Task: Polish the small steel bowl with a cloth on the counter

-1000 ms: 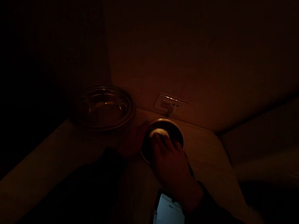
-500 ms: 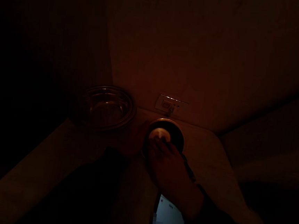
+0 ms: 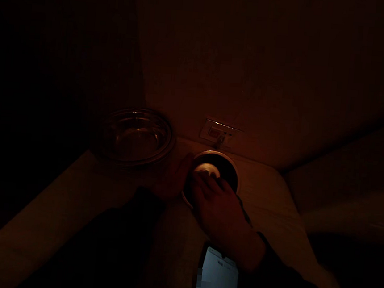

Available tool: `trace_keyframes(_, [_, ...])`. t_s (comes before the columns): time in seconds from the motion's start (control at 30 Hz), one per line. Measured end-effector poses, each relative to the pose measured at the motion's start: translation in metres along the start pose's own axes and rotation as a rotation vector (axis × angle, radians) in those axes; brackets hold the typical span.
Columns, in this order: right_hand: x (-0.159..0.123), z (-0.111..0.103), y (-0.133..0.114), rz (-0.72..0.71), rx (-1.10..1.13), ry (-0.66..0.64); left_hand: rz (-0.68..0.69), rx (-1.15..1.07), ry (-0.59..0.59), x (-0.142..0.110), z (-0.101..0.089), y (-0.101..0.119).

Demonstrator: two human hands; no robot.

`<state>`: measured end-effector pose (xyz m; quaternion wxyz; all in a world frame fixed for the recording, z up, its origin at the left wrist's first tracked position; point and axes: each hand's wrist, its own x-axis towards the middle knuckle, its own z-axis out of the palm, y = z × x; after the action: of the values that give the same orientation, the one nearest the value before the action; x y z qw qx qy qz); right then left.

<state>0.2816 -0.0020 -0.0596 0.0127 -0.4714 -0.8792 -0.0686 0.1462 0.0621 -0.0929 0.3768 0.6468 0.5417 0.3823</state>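
Observation:
The light is very dim. A round dark-walled bowl (image 3: 230, 167) with a bright rim stands on the counter, a pale shiny round patch (image 3: 208, 168) showing inside it. My right hand (image 3: 218, 204) reaches over the near rim into the bowl. Its fingers are bent and drawn together at the patch, and whatever they hold is hidden beneath them. Against the bowl's left side lies my left hand (image 3: 175, 178), its fingers stretched out along the outside. A lit phone (image 3: 219, 272) is below my right wrist.
Left of the bowl sits a wide shiny metal basin (image 3: 137, 137), perhaps stacked. A wall socket plate (image 3: 220, 133) is behind the bowl. The pale counter (image 3: 267, 200) ends at edges on the left and right, with darkness beyond.
My right hand has shifted slightly right, with its fingers still inside the bowl. The bowl sits slightly farther right. More of the phone's top edge shows.

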Motion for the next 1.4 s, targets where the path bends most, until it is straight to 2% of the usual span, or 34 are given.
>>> trace_keyframes(0.13, [0.003,-0.001,0.005,0.037,-0.023,0.048,-0.013,-0.002,-0.048,-0.001,-0.001,0.0])
trace_keyframes(0.33, [-0.004,-0.005,0.004,-0.049,0.023,-0.044,-0.062,-0.05,-0.034,-0.001,0.0,0.001])
trace_keyframes(0.43, [-0.001,-0.001,0.004,-0.002,-0.011,0.001,-0.028,-0.102,-0.071,-0.001,0.0,0.002])
trace_keyframes(0.53, [0.002,0.002,0.006,0.025,-0.036,0.048,0.017,-0.058,-0.055,0.0,0.001,0.002])
trace_keyframes(0.8, [-0.009,0.0,0.008,-0.013,-0.045,-0.018,-0.056,-0.056,-0.039,-0.001,0.0,0.004])
trace_keyframes(0.97, [-0.003,0.004,0.009,-0.027,-0.059,0.046,-0.047,-0.104,-0.066,-0.001,0.0,0.005])
trace_keyframes(1.17, [-0.007,-0.002,0.013,-0.044,-0.029,-0.044,-0.051,-0.127,-0.053,-0.001,0.0,0.004])
trace_keyframes(1.33, [-0.001,0.002,0.014,-0.012,-0.056,0.074,-0.021,-0.162,-0.076,0.0,0.001,0.003])
trace_keyframes(1.4, [-0.001,0.002,0.014,-0.018,-0.064,0.078,-0.023,-0.159,-0.068,0.0,0.001,0.004])
